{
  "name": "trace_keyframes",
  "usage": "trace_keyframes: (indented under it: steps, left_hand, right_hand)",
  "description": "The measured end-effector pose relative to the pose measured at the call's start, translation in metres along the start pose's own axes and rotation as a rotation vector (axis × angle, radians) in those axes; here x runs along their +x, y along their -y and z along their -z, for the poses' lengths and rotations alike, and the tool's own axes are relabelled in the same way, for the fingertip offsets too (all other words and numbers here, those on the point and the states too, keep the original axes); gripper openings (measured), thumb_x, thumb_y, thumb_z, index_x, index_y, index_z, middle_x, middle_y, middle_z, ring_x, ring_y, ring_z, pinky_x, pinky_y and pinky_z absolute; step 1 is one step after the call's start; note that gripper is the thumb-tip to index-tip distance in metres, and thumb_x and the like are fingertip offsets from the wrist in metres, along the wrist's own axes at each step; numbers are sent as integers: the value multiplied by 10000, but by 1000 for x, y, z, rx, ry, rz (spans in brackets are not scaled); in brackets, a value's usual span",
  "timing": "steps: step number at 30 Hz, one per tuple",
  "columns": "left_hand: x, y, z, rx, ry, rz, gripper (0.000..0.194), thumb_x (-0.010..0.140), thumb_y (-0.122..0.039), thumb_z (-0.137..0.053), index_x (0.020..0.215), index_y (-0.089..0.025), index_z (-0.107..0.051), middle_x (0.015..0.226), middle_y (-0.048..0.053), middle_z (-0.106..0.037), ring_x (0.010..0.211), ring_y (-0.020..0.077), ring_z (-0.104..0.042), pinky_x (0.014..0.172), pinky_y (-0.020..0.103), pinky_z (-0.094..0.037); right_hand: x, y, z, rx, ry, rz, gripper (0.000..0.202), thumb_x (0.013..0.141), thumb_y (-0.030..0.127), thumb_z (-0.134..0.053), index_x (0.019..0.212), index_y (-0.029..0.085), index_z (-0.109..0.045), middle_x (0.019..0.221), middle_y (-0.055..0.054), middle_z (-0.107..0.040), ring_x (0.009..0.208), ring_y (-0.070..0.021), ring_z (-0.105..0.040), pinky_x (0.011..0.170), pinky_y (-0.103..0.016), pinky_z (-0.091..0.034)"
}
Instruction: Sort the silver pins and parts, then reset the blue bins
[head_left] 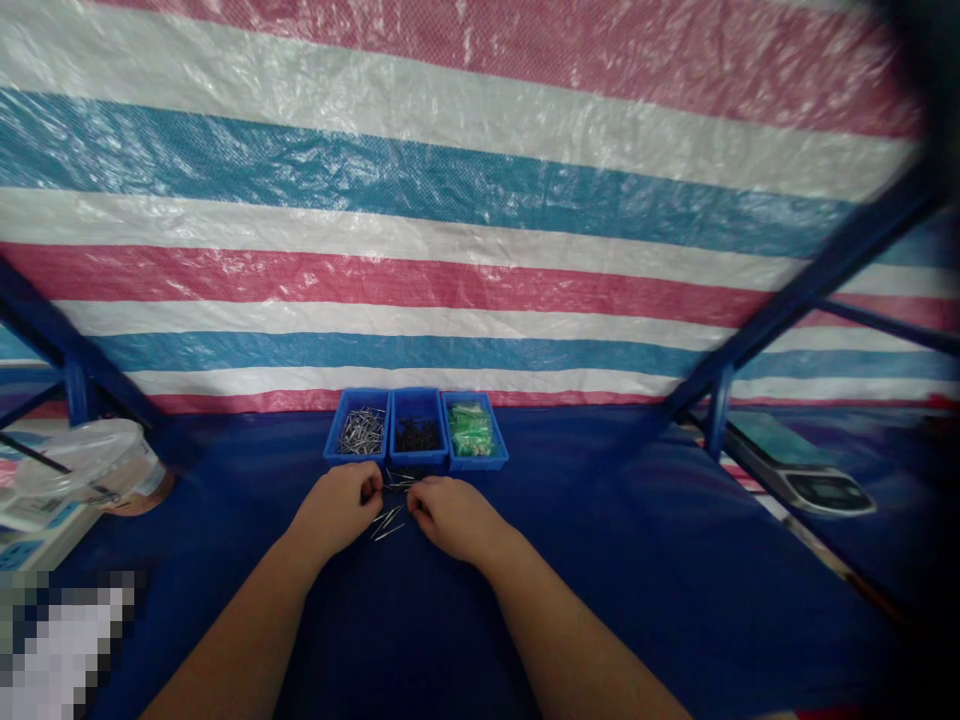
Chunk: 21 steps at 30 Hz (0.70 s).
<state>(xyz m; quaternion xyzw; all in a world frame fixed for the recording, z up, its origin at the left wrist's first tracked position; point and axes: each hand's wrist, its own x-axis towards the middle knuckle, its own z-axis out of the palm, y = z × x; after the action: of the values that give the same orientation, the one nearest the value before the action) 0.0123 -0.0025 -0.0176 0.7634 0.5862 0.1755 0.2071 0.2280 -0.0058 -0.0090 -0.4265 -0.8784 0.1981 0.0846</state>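
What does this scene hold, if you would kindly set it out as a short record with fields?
Loose on surface: thin silvery metal pieces on a dark blue tabletop
Left hand: fingers curled beside them; grip unclear
Right hand: facing the left, fingers curled; grip unclear
Beyond: three blue rectangular plastic bins, side by side
Contents, left to right: heaped shiny metal parts, small black parts, green items
Far left: clear round plastic tub
Far right: flat grey scale
Backdrop: red-white-blue striped plastic sheet
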Motion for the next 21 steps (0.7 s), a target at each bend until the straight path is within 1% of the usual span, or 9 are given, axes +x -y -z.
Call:
trace_keyframes:
  steps: [3,5,8,9,10,12,15,19,21]
  left_hand:
    - [0,-2,1,-61,-43,1,78,760,-144,-558,743,-205,-605,639,-24,-625,593,128,-565,579,242,-350]
    - [-1,-5,2,-105,-66,-9,72,753,-145,-562,729,-200,-603,624,-28,-618,570,122,-561,564,236,-361]
    - [-2,-9,4,-172,-103,-36,66,756,-149,-566,739,-199,-607,610,-39,-610,549,113,-559,562,230,-392]
    - [-1,-9,4,-195,-119,-40,64,763,-156,-570,757,-199,-617,610,-41,-611,548,112,-562,565,230,-406]
    - [-1,-9,3,-218,-142,-38,67,774,-170,-575,785,-199,-634,620,-39,-620,556,115,-571,574,232,-422]
    - [0,-6,1,-253,-197,-25,109,802,-217,-592,860,-203,-683,679,-23,-663,601,127,-606,605,244,-460]
    - [3,-2,-4,-334,-256,-10,186,838,-297,-611,951,-209,-730,813,15,-727,699,154,-662,664,271,-512]
    - [5,-1,-10,-592,-182,-19,237,855,-339,-631,1007,-178,-717,914,51,-760,820,179,-715,785,302,-566]
    - [5,-3,-11,-671,-120,-30,258,861,-353,-633,1023,-167,-708,960,68,-764,871,190,-723,831,316,-573]
  right_hand:
    - [-7,-1,11,63,8,130,124,847,125,-595,878,209,-681,913,-21,-669,813,-145,-614,709,-234,-404]
    - [-7,0,17,118,-95,143,132,871,140,-582,914,219,-678,909,-14,-665,803,-139,-608,721,-232,-415]
    - [2,3,18,159,-405,-27,197,937,201,-523,1073,209,-665,882,-32,-668,806,-158,-608,756,-263,-436]
    - [6,3,16,162,-485,-93,244,941,221,-525,1151,198,-647,875,-40,-670,798,-166,-609,763,-276,-444]
    - [9,3,14,164,-528,-137,290,935,231,-536,1207,188,-628,876,-45,-676,783,-171,-610,767,-288,-450]
    - [12,3,10,181,-537,-171,308,930,242,-543,1221,187,-626,879,-50,-686,750,-171,-611,756,-296,-458]
    - [9,2,6,300,-474,-137,248,945,267,-525,1152,202,-645,843,-34,-686,693,-153,-606,694,-278,-459]
    - [8,1,-1,625,-375,-48,238,940,302,-541,1150,201,-589,810,-7,-667,661,-128,-602,621,-241,-461]
    - [11,1,-5,764,-346,-26,173,927,318,-555,1043,194,-590,790,-1,-647,670,-124,-608,619,-236,-472]
